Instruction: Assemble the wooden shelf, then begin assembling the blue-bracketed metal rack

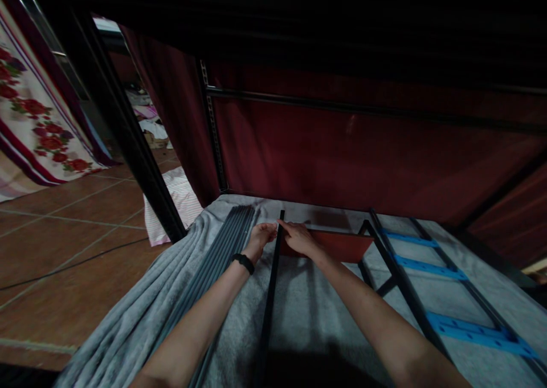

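Observation:
My left hand (261,239), with a black band on its wrist, is beside the upper end of a dark metal bar (272,291). Its fingers are pinched together; anything between them is too small to make out. Across the bar, my right hand (298,237) points its index finger at the bar's upper end, its other fingers curled. A reddish-brown panel (342,245) lies behind and right of my right hand, next to a black frame (397,274). Several grey tubes (222,251) lie side by side left of my left hand.
A grey blanket (294,314) lies beneath everything. Blue slotted pieces (478,334) cross dark rails at the right. A black post (128,131) slants down at the left. Dark red cloth (342,148) hangs behind, and a dark beam spans the top. Tiled floor (98,228) shows at left.

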Demonstrator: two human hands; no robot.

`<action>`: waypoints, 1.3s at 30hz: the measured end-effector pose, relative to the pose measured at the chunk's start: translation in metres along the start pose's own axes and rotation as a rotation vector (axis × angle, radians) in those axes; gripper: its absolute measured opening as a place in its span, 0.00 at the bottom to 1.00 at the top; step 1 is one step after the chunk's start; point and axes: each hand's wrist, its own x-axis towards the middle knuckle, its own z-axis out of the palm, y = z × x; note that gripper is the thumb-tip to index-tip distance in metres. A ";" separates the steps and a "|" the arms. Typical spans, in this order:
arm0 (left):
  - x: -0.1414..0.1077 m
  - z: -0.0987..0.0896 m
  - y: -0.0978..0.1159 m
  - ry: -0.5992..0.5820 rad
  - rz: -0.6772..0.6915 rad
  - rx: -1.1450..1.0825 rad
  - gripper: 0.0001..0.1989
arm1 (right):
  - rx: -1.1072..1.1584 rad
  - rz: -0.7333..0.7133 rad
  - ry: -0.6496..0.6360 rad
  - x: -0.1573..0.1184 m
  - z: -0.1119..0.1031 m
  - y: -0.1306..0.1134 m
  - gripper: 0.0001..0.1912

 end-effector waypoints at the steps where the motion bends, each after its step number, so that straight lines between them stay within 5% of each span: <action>1: 0.001 0.001 0.000 -0.001 0.001 0.002 0.12 | -0.002 0.000 0.001 0.000 0.000 0.000 0.31; 25: -0.001 0.001 -0.002 -0.029 -0.015 -0.014 0.15 | -0.015 0.000 0.009 -0.001 -0.001 -0.002 0.31; 34: 0.002 0.006 -0.001 0.000 0.020 -0.007 0.05 | -0.002 -0.009 0.023 -0.003 -0.002 -0.003 0.30; 39: -0.002 0.003 0.000 -0.006 -0.005 -0.007 0.11 | 0.007 -0.012 0.027 -0.003 -0.002 -0.002 0.30</action>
